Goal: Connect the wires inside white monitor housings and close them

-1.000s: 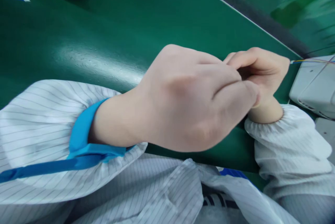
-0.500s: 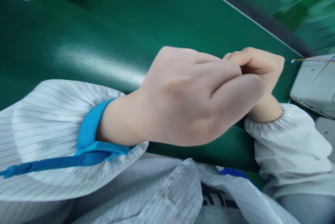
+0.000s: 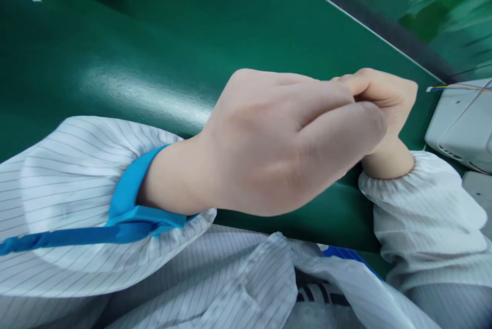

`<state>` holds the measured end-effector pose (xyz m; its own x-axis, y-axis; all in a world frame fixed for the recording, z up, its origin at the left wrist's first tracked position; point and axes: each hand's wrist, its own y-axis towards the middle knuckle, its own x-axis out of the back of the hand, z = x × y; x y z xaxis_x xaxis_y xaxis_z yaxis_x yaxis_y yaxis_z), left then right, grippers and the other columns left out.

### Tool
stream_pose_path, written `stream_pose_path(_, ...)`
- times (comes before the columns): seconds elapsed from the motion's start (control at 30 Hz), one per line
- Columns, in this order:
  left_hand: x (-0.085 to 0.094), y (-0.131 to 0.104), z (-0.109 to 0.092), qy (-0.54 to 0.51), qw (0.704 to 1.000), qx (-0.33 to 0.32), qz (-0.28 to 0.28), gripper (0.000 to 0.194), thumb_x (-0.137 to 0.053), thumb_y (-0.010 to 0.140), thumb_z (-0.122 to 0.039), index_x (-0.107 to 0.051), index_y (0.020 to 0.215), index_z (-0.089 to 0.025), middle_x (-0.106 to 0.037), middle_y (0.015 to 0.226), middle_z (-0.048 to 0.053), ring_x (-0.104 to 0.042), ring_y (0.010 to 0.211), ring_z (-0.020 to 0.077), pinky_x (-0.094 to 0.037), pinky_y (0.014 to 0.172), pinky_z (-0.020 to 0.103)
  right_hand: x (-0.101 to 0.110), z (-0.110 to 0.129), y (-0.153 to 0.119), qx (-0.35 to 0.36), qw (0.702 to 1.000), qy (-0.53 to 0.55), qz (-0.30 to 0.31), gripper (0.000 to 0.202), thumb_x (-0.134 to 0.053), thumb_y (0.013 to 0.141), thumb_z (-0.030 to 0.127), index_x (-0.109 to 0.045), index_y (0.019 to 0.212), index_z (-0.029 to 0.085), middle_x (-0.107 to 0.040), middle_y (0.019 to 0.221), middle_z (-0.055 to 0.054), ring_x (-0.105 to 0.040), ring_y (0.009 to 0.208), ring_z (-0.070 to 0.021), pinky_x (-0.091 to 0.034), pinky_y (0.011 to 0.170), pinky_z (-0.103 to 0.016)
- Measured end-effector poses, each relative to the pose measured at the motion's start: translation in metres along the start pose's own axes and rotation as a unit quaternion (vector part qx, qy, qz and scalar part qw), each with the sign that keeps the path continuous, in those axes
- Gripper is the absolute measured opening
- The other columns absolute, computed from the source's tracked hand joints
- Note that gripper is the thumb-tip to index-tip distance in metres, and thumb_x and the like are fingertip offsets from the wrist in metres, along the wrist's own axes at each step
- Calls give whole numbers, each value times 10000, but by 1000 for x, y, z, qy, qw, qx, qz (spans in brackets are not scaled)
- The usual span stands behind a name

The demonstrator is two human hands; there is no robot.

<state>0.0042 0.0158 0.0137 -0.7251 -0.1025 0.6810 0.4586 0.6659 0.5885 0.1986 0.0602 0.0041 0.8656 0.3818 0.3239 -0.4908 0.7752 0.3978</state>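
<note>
- Left hand [image 3: 277,149] overlaps right hand [image 3: 388,90], fingers [image 3: 342,131] curled — cannot tell what they grip.
- White case [image 3: 461,121]: three o'clock, loose plug [image 3: 429,89] beside it.
- Hands look mid-work — what's done or left is hidden.

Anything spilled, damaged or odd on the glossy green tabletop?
Nothing plainly wrong. Small specks break the smooth glare on the glossy green tabletop, just beyond the striped white left sleeve; whether bumps or droplets, I cannot tell.

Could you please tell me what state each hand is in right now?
Left hand: curled, back to the camera; whether it holds anything is hidden.
Right hand: curled, partly behind the left; its hold cannot be told.
</note>
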Motion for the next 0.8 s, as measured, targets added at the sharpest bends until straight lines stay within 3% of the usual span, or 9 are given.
stream_pose_path(0.1, 5, 1, 0, 10, 1000, -9, 17, 253, -362, 990, -253, -609, 1026, -213, -638, 866, 2, -685, 1010, 212, -571, 889, 375, 0, -3, -1, -21, 999, 34, 5, 277, -761, 864, 431, -715, 870, 159, -645, 702, 28, -590, 657, -108, -419, 616, -276)
stream_pose_path(0.3, 6, -2, 0, 9, 999, -7, 31, 258, -348, 996, -265, -600, 1034, -229, -634, 879, 7, -675, 1018, 210, -566, 911, 380, 0, -3, 0, -41, 997, 58, 13, 360, -793, 803, 515, -723, 877, 171, -641, 720, 23, -603, 678, -120, -425, 622, -276)
stream_pose_path(0.43, 2, -3, 2, -12, 998, -13, 68, 322, -296, 995, -282, -596, 1109, -248, -640, 912, 5, -670, 1055, 213, -560, 942, 406, 1, 0, 3, -49, 996, 54, 59, 440, -713, 816, 610, -712, 890, 176, -648, 760, 46, -601, 705, -89, -449, 635, -230)
stream_pose_path(0.57, 11, 4, 0, -46, 995, -41, 73, 406, -226, 987, -235, -622, 1075, -219, -661, 900, -25, -698, 974, 171, -578, 893, 383, 4, 1, 8, -90, 985, 59, 133, 290, -687, 915, 461, -709, 880, 173, -667, 787, 49, -636, 767, -90, -487, 671, -198)
stream_pose_path(0.7, 31, 8, -8, -9, 997, -39, 67, 242, -451, 905, -81, -655, 918, -211, -720, 859, -76, -708, 786, 102, -598, 783, 260, 5, 3, 11, -104, 975, 93, 172, 195, -696, 929, 348, -718, 888, 158, -682, 805, 27, -628, 772, -99, -487, 672, -201)
stream_pose_path(0.8, 38, 8, -10, -32, 997, -35, 56, 298, -395, 943, -68, -642, 1006, -221, -719, 878, -64, -725, 870, 131, -593, 812, 279, 3, 8, 12, -110, 974, 82, 180, 196, -702, 919, 349, -719, 864, 161, -668, 795, 27, -605, 741, -99, -483, 660, -205)
